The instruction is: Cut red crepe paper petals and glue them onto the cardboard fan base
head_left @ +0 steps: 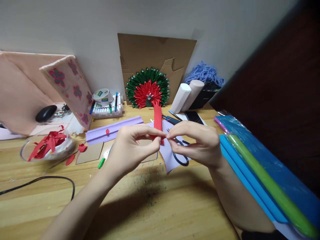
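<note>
Red crepe-paper strip point(158, 117) runs upright between both hands above the wooden tabletop point(160, 206), its lower end pinched at the fingertips. Both forearms reach in from the bottom edge and converge at the middle. The left hand point(132, 146) curls nearly shut, thumb and forefinger pressed on the strip's lower end. The right hand point(197, 141) mirrors it, fingertips closed on the same end, knuckles arched. Black-handled scissors point(180, 154) lie on a lilac paper sheet point(170, 155) just beneath the right hand.
</note>
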The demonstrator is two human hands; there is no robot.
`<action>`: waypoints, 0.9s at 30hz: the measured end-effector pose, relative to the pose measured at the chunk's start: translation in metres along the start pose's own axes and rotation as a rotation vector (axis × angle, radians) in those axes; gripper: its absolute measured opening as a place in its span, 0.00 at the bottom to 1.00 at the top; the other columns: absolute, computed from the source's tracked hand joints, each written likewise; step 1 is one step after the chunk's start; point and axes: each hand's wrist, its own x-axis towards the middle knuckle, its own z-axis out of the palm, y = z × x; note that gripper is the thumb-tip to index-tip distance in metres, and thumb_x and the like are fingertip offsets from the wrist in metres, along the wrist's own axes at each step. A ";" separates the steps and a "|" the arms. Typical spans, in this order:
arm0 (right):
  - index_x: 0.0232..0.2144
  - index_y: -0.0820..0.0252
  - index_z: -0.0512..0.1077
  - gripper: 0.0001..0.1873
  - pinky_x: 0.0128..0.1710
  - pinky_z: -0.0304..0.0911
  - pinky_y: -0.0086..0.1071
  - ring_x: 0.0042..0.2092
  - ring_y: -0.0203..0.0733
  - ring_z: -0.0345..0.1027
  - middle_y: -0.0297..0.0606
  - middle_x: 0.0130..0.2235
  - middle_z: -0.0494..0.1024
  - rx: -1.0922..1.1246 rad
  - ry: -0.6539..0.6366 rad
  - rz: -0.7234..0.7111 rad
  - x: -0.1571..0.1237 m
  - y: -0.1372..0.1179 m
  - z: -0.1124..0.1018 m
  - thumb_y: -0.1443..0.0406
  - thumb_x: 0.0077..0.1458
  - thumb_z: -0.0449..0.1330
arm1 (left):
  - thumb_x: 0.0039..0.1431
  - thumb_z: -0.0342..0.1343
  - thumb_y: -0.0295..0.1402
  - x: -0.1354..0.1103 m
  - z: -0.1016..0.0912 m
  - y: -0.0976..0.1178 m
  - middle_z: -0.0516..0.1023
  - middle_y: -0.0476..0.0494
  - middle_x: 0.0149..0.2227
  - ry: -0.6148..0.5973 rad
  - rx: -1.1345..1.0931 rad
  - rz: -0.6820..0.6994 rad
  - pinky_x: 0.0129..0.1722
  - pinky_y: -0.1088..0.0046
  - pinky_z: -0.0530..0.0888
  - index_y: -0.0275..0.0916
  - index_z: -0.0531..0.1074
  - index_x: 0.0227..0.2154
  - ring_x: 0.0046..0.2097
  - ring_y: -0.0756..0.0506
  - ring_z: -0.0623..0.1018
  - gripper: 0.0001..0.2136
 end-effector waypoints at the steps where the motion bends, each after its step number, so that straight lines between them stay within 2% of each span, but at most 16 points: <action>1: 0.30 0.58 0.71 0.08 0.33 0.68 0.31 0.31 0.36 0.70 0.35 0.28 0.76 -0.024 -0.002 -0.039 0.000 0.001 0.000 0.75 0.49 0.59 | 0.51 0.58 0.24 0.000 0.000 0.000 0.81 0.49 0.30 -0.003 -0.008 -0.011 0.34 0.80 0.75 0.38 0.79 0.31 0.32 0.51 0.78 0.07; 5: 0.31 0.58 0.70 0.07 0.34 0.69 0.31 0.33 0.37 0.71 0.37 0.29 0.77 -0.111 -0.023 -0.144 0.001 0.001 -0.001 0.74 0.52 0.59 | 0.49 0.60 0.25 0.001 -0.001 0.000 0.81 0.48 0.30 -0.017 -0.011 -0.033 0.34 0.80 0.75 0.37 0.79 0.31 0.32 0.52 0.78 0.06; 9: 0.31 0.60 0.70 0.06 0.33 0.69 0.31 0.33 0.38 0.71 0.39 0.29 0.77 -0.141 -0.041 -0.183 0.002 0.002 -0.001 0.74 0.52 0.59 | 0.49 0.61 0.28 0.000 -0.002 -0.002 0.81 0.47 0.31 -0.028 0.002 -0.011 0.35 0.78 0.76 0.37 0.79 0.32 0.32 0.50 0.78 0.06; 21: 0.33 0.53 0.71 0.06 0.33 0.71 0.31 0.33 0.38 0.73 0.36 0.30 0.79 -0.195 -0.013 -0.114 0.002 0.000 -0.001 0.71 0.53 0.59 | 0.54 0.58 0.29 0.000 -0.003 -0.004 0.81 0.44 0.33 -0.014 0.074 0.068 0.36 0.72 0.76 0.39 0.79 0.33 0.34 0.47 0.79 0.06; 27: 0.32 0.56 0.72 0.06 0.31 0.70 0.30 0.30 0.37 0.72 0.36 0.27 0.78 -0.184 0.065 -0.078 0.000 0.001 0.003 0.72 0.52 0.60 | 0.53 0.58 0.28 0.000 -0.003 -0.002 0.81 0.46 0.33 0.016 0.132 0.120 0.37 0.73 0.75 0.40 0.78 0.33 0.34 0.48 0.78 0.06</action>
